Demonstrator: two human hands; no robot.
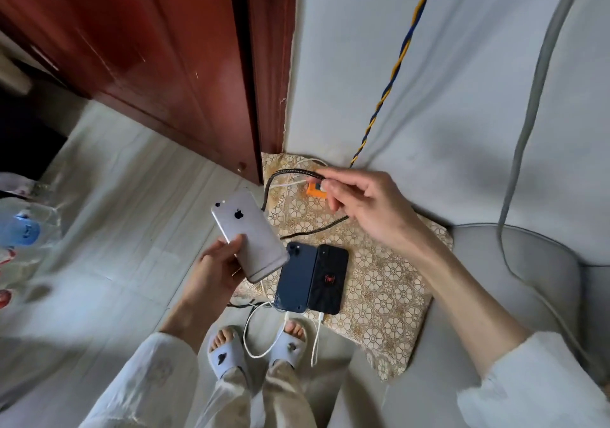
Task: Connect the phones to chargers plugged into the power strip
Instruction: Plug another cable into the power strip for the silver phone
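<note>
While the left hand (214, 269) grips the silver iPhone (250, 237), right-hand fingers (325, 176) pinching the braided cable (290, 174) may tug the orange power strip (315, 190) loose.

One head-worn wide-angle view looks steeply down, close over the patterned cushion (379, 282), the person's slippered feet directly below it.

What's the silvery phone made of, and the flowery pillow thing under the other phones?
The silver phone in the left hand looks like matte metal: smooth back with a soft, even sheen. The patterned cushion looks like woven or lacy fabric, beige with a raised floral pattern and soft, rumpled edges; the exact cloth is unclear.
</note>
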